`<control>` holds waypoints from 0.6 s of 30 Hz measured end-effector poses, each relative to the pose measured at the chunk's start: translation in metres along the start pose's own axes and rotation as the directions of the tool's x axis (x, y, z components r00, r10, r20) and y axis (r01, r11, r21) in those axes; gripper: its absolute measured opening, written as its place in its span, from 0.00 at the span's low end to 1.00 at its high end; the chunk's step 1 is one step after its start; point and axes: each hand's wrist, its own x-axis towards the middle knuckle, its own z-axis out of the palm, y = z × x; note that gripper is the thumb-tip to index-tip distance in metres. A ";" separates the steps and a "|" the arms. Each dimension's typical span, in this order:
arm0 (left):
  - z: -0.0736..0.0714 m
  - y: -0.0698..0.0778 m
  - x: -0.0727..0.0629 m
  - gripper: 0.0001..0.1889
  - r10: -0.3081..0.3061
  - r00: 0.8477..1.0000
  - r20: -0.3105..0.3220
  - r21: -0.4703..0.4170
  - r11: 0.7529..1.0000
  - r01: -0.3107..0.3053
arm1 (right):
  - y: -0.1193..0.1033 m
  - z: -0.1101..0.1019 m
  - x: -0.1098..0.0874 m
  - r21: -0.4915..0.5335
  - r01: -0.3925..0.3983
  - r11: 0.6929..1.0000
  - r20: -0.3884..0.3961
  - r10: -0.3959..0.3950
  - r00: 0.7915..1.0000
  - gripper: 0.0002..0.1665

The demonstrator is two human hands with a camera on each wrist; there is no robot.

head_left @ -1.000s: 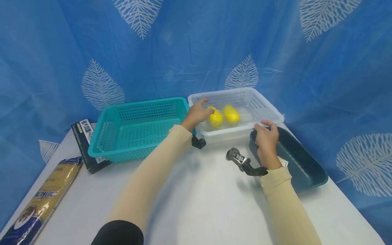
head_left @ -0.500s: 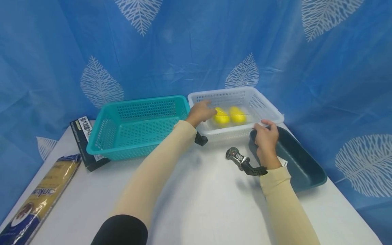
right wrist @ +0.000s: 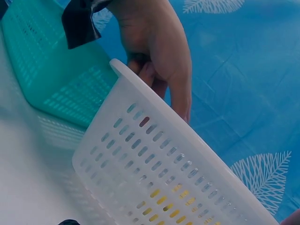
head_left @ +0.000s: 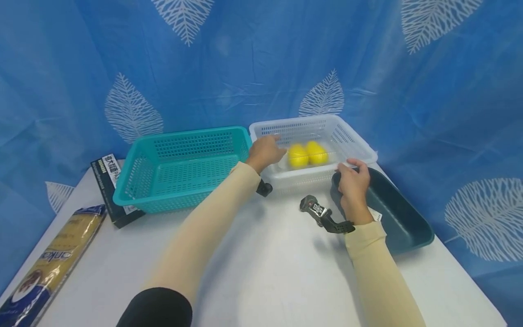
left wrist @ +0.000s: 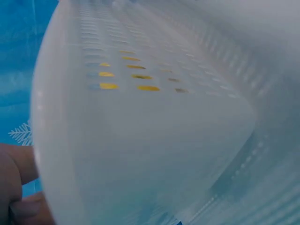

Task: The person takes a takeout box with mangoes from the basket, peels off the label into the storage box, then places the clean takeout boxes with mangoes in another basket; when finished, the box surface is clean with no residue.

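Observation:
The white plastic basket [head_left: 318, 171] stands at the back of the table, with two yellow lemon-shaped fruits [head_left: 298, 156] side by side inside it. At its left end, my left hand [head_left: 264, 152] grips the rim, fingers bent over the edge. In the left wrist view, fingers [left wrist: 23, 168] show beside the rim, and yellow glints through the wall slots. My right hand [head_left: 354, 186] pinches the rim at the front right corner. The right wrist view shows the basket's slotted side [right wrist: 140, 140] with the left hand behind its raised corner.
A teal basket [head_left: 163, 200] sits left of the white one, against a dark pasta box [head_left: 107, 190]. A golden packet [head_left: 53, 259] lies at the far left. Under my right forearm is a dark green tray [head_left: 408, 227]. Blue patterned cloth hangs behind.
The yellow fruits have shifted right inside the white basket and now sit closer together. My left hand has moved slightly and curled more at the rim; the right hand keeps its hold.

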 end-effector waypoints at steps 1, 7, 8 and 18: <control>0.000 -0.001 0.000 0.31 0.016 1.000 -0.002 -0.006 1.000 -0.016 | 0.000 0.000 0.000 -0.002 -0.001 1.000 0.000 0.001 1.000 0.18; -0.003 -0.016 -0.013 0.30 0.101 0.994 -0.043 -0.163 0.981 -0.107 | -0.001 -0.001 0.001 0.023 -0.004 1.000 -0.025 0.005 1.000 0.16; -0.005 -0.019 -0.017 0.29 0.110 0.992 -0.056 -0.191 0.974 -0.118 | -0.002 -0.001 0.001 0.030 -0.001 1.000 -0.035 0.002 0.999 0.15; -0.038 -0.039 -0.082 0.24 0.260 0.944 -0.205 -0.265 0.913 -0.309 | -0.015 -0.005 -0.005 0.121 0.140 0.983 -0.043 -0.136 0.990 0.10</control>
